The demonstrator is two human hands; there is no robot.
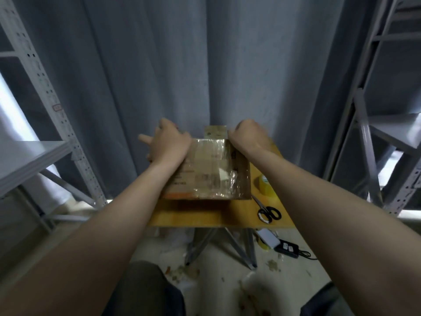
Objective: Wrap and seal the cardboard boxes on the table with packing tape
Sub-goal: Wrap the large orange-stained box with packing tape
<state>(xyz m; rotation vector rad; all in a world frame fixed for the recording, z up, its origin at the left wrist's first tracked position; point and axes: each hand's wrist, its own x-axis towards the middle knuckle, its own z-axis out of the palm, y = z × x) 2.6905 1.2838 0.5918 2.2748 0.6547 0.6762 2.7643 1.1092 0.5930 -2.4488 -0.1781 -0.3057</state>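
A brown cardboard box [211, 169] with glossy clear tape across its top is held tilted above a small wooden table [193, 216]. My left hand [169, 142] grips the box's far left corner, thumb out to the left. My right hand [249, 135] is curled over the far right corner, next to a raised flap [216, 132]. A roll of yellowish packing tape [265, 185] stands on the table right of the box. Black-handled scissors [267, 213] lie near the table's front right edge.
Grey metal shelving stands at the left [45, 92] and right [373, 110], with a grey curtain [205, 65] behind the table. On the floor lie a white device and black adapter [284, 246], and scraps. My knees are at the bottom.
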